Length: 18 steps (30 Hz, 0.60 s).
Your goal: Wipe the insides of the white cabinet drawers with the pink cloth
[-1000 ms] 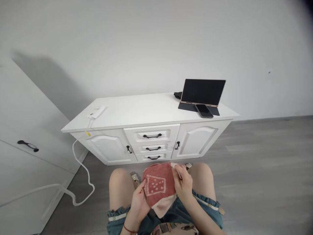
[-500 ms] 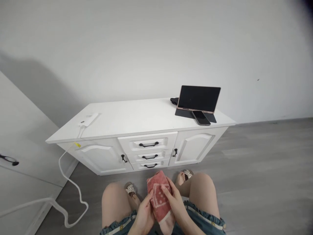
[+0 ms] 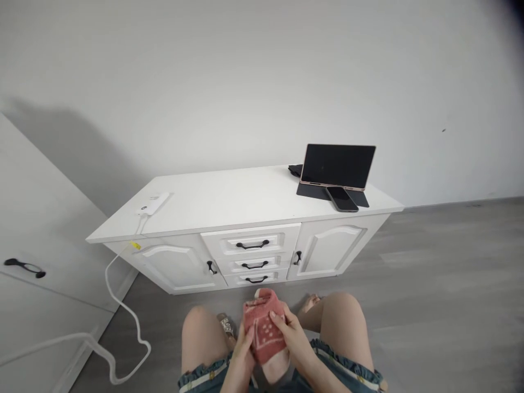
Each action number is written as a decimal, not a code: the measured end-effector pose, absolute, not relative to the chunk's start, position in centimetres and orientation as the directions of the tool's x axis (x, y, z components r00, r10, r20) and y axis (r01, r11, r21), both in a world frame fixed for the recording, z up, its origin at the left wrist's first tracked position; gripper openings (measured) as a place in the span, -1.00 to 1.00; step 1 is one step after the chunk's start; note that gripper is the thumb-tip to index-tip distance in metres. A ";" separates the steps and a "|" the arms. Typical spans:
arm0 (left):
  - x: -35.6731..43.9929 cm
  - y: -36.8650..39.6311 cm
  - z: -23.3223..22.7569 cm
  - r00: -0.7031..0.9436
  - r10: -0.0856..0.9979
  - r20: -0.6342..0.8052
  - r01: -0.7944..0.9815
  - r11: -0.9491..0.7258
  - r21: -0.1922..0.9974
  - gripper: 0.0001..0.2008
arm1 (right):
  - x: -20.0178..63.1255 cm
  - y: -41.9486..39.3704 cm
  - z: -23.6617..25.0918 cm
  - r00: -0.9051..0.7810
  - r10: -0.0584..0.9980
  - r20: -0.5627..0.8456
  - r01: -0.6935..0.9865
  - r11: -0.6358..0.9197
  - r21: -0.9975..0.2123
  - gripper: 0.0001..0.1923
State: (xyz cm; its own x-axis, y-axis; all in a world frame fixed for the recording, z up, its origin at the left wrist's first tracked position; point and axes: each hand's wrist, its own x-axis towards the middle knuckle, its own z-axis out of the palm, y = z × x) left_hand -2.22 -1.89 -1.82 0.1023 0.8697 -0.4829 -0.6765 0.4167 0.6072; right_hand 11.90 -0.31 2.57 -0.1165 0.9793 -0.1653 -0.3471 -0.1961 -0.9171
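A coral-red sock (image 3: 268, 327) with white patterning and a pale end is held between my knees, in front of the white cabinet. My left hand (image 3: 243, 352) grips its left edge, thumb on top. On the right side, my right hand (image 3: 292, 333) has closed on the fabric, with the thumb pressed over the pattern. The far end of the sock is bunched, and a small white patch shows there. Fingers under the fabric are hidden. Whether this is one sock or two together, I cannot tell.
A low white cabinet (image 3: 225, 199) stands ahead against the wall. On it are a propped tablet (image 3: 338, 166), a phone (image 3: 341, 199), a black item (image 3: 295, 170) and a white power strip (image 3: 153, 204). Its white cord (image 3: 131, 316) hangs at left. A sandal (image 3: 226, 324) is on my left foot.
The sock's far end has become more bunched, and a white patch now shows at its top. Both hands keep hold. The view has shifted slightly, and the right sandal is no longer visible.
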 end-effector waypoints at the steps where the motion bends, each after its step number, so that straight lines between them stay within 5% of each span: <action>1: -2.9 -1.4 -0.9 0.022 0.891 -0.454 -0.637 0.363 0.680 -0.29 | 12.3 0.0 3.0 -0.129 0.984 -0.120 -0.276 -0.152 -0.949 -0.63; 4: -4.7 -0.2 3.2 -0.085 0.961 -0.265 -0.397 0.211 0.893 -0.15 | 13.4 1.0 5.0 -0.262 0.965 -0.030 -0.095 -0.057 -0.994 -0.65; 8: -5.3 0.8 8.7 0.244 0.952 -0.183 -0.084 0.209 0.974 -0.25 | 14.0 2.1 7.1 -0.446 0.895 0.010 0.029 0.026 -0.999 -0.70; 10: -4.9 1.2 10.0 0.259 0.947 -0.192 0.056 0.184 0.981 -0.38 | 14.1 2.5 7.2 -0.452 0.892 0.011 0.023 0.024 -0.999 -0.69; 13: -4.2 1.8 10.0 0.175 0.971 -0.164 0.161 0.136 0.977 -0.56 | 14.7 2.9 6.2 -0.475 0.876 -0.084 -0.054 -0.124 -0.991 -0.55; 18: -4.8 1.8 7.9 0.015 0.994 -0.109 0.368 0.096 0.925 -0.56 | 15.4 1.8 4.4 -0.627 0.758 -0.181 -0.174 -0.363 -0.915 -0.46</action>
State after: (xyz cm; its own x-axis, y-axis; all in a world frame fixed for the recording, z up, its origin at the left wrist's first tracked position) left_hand -4.80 1.76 7.87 0.0148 0.9939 -0.1090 0.3683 0.0960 0.9248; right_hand 15.36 1.81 4.43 -0.6271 0.7575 -0.1814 -0.1740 -0.3632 -0.9153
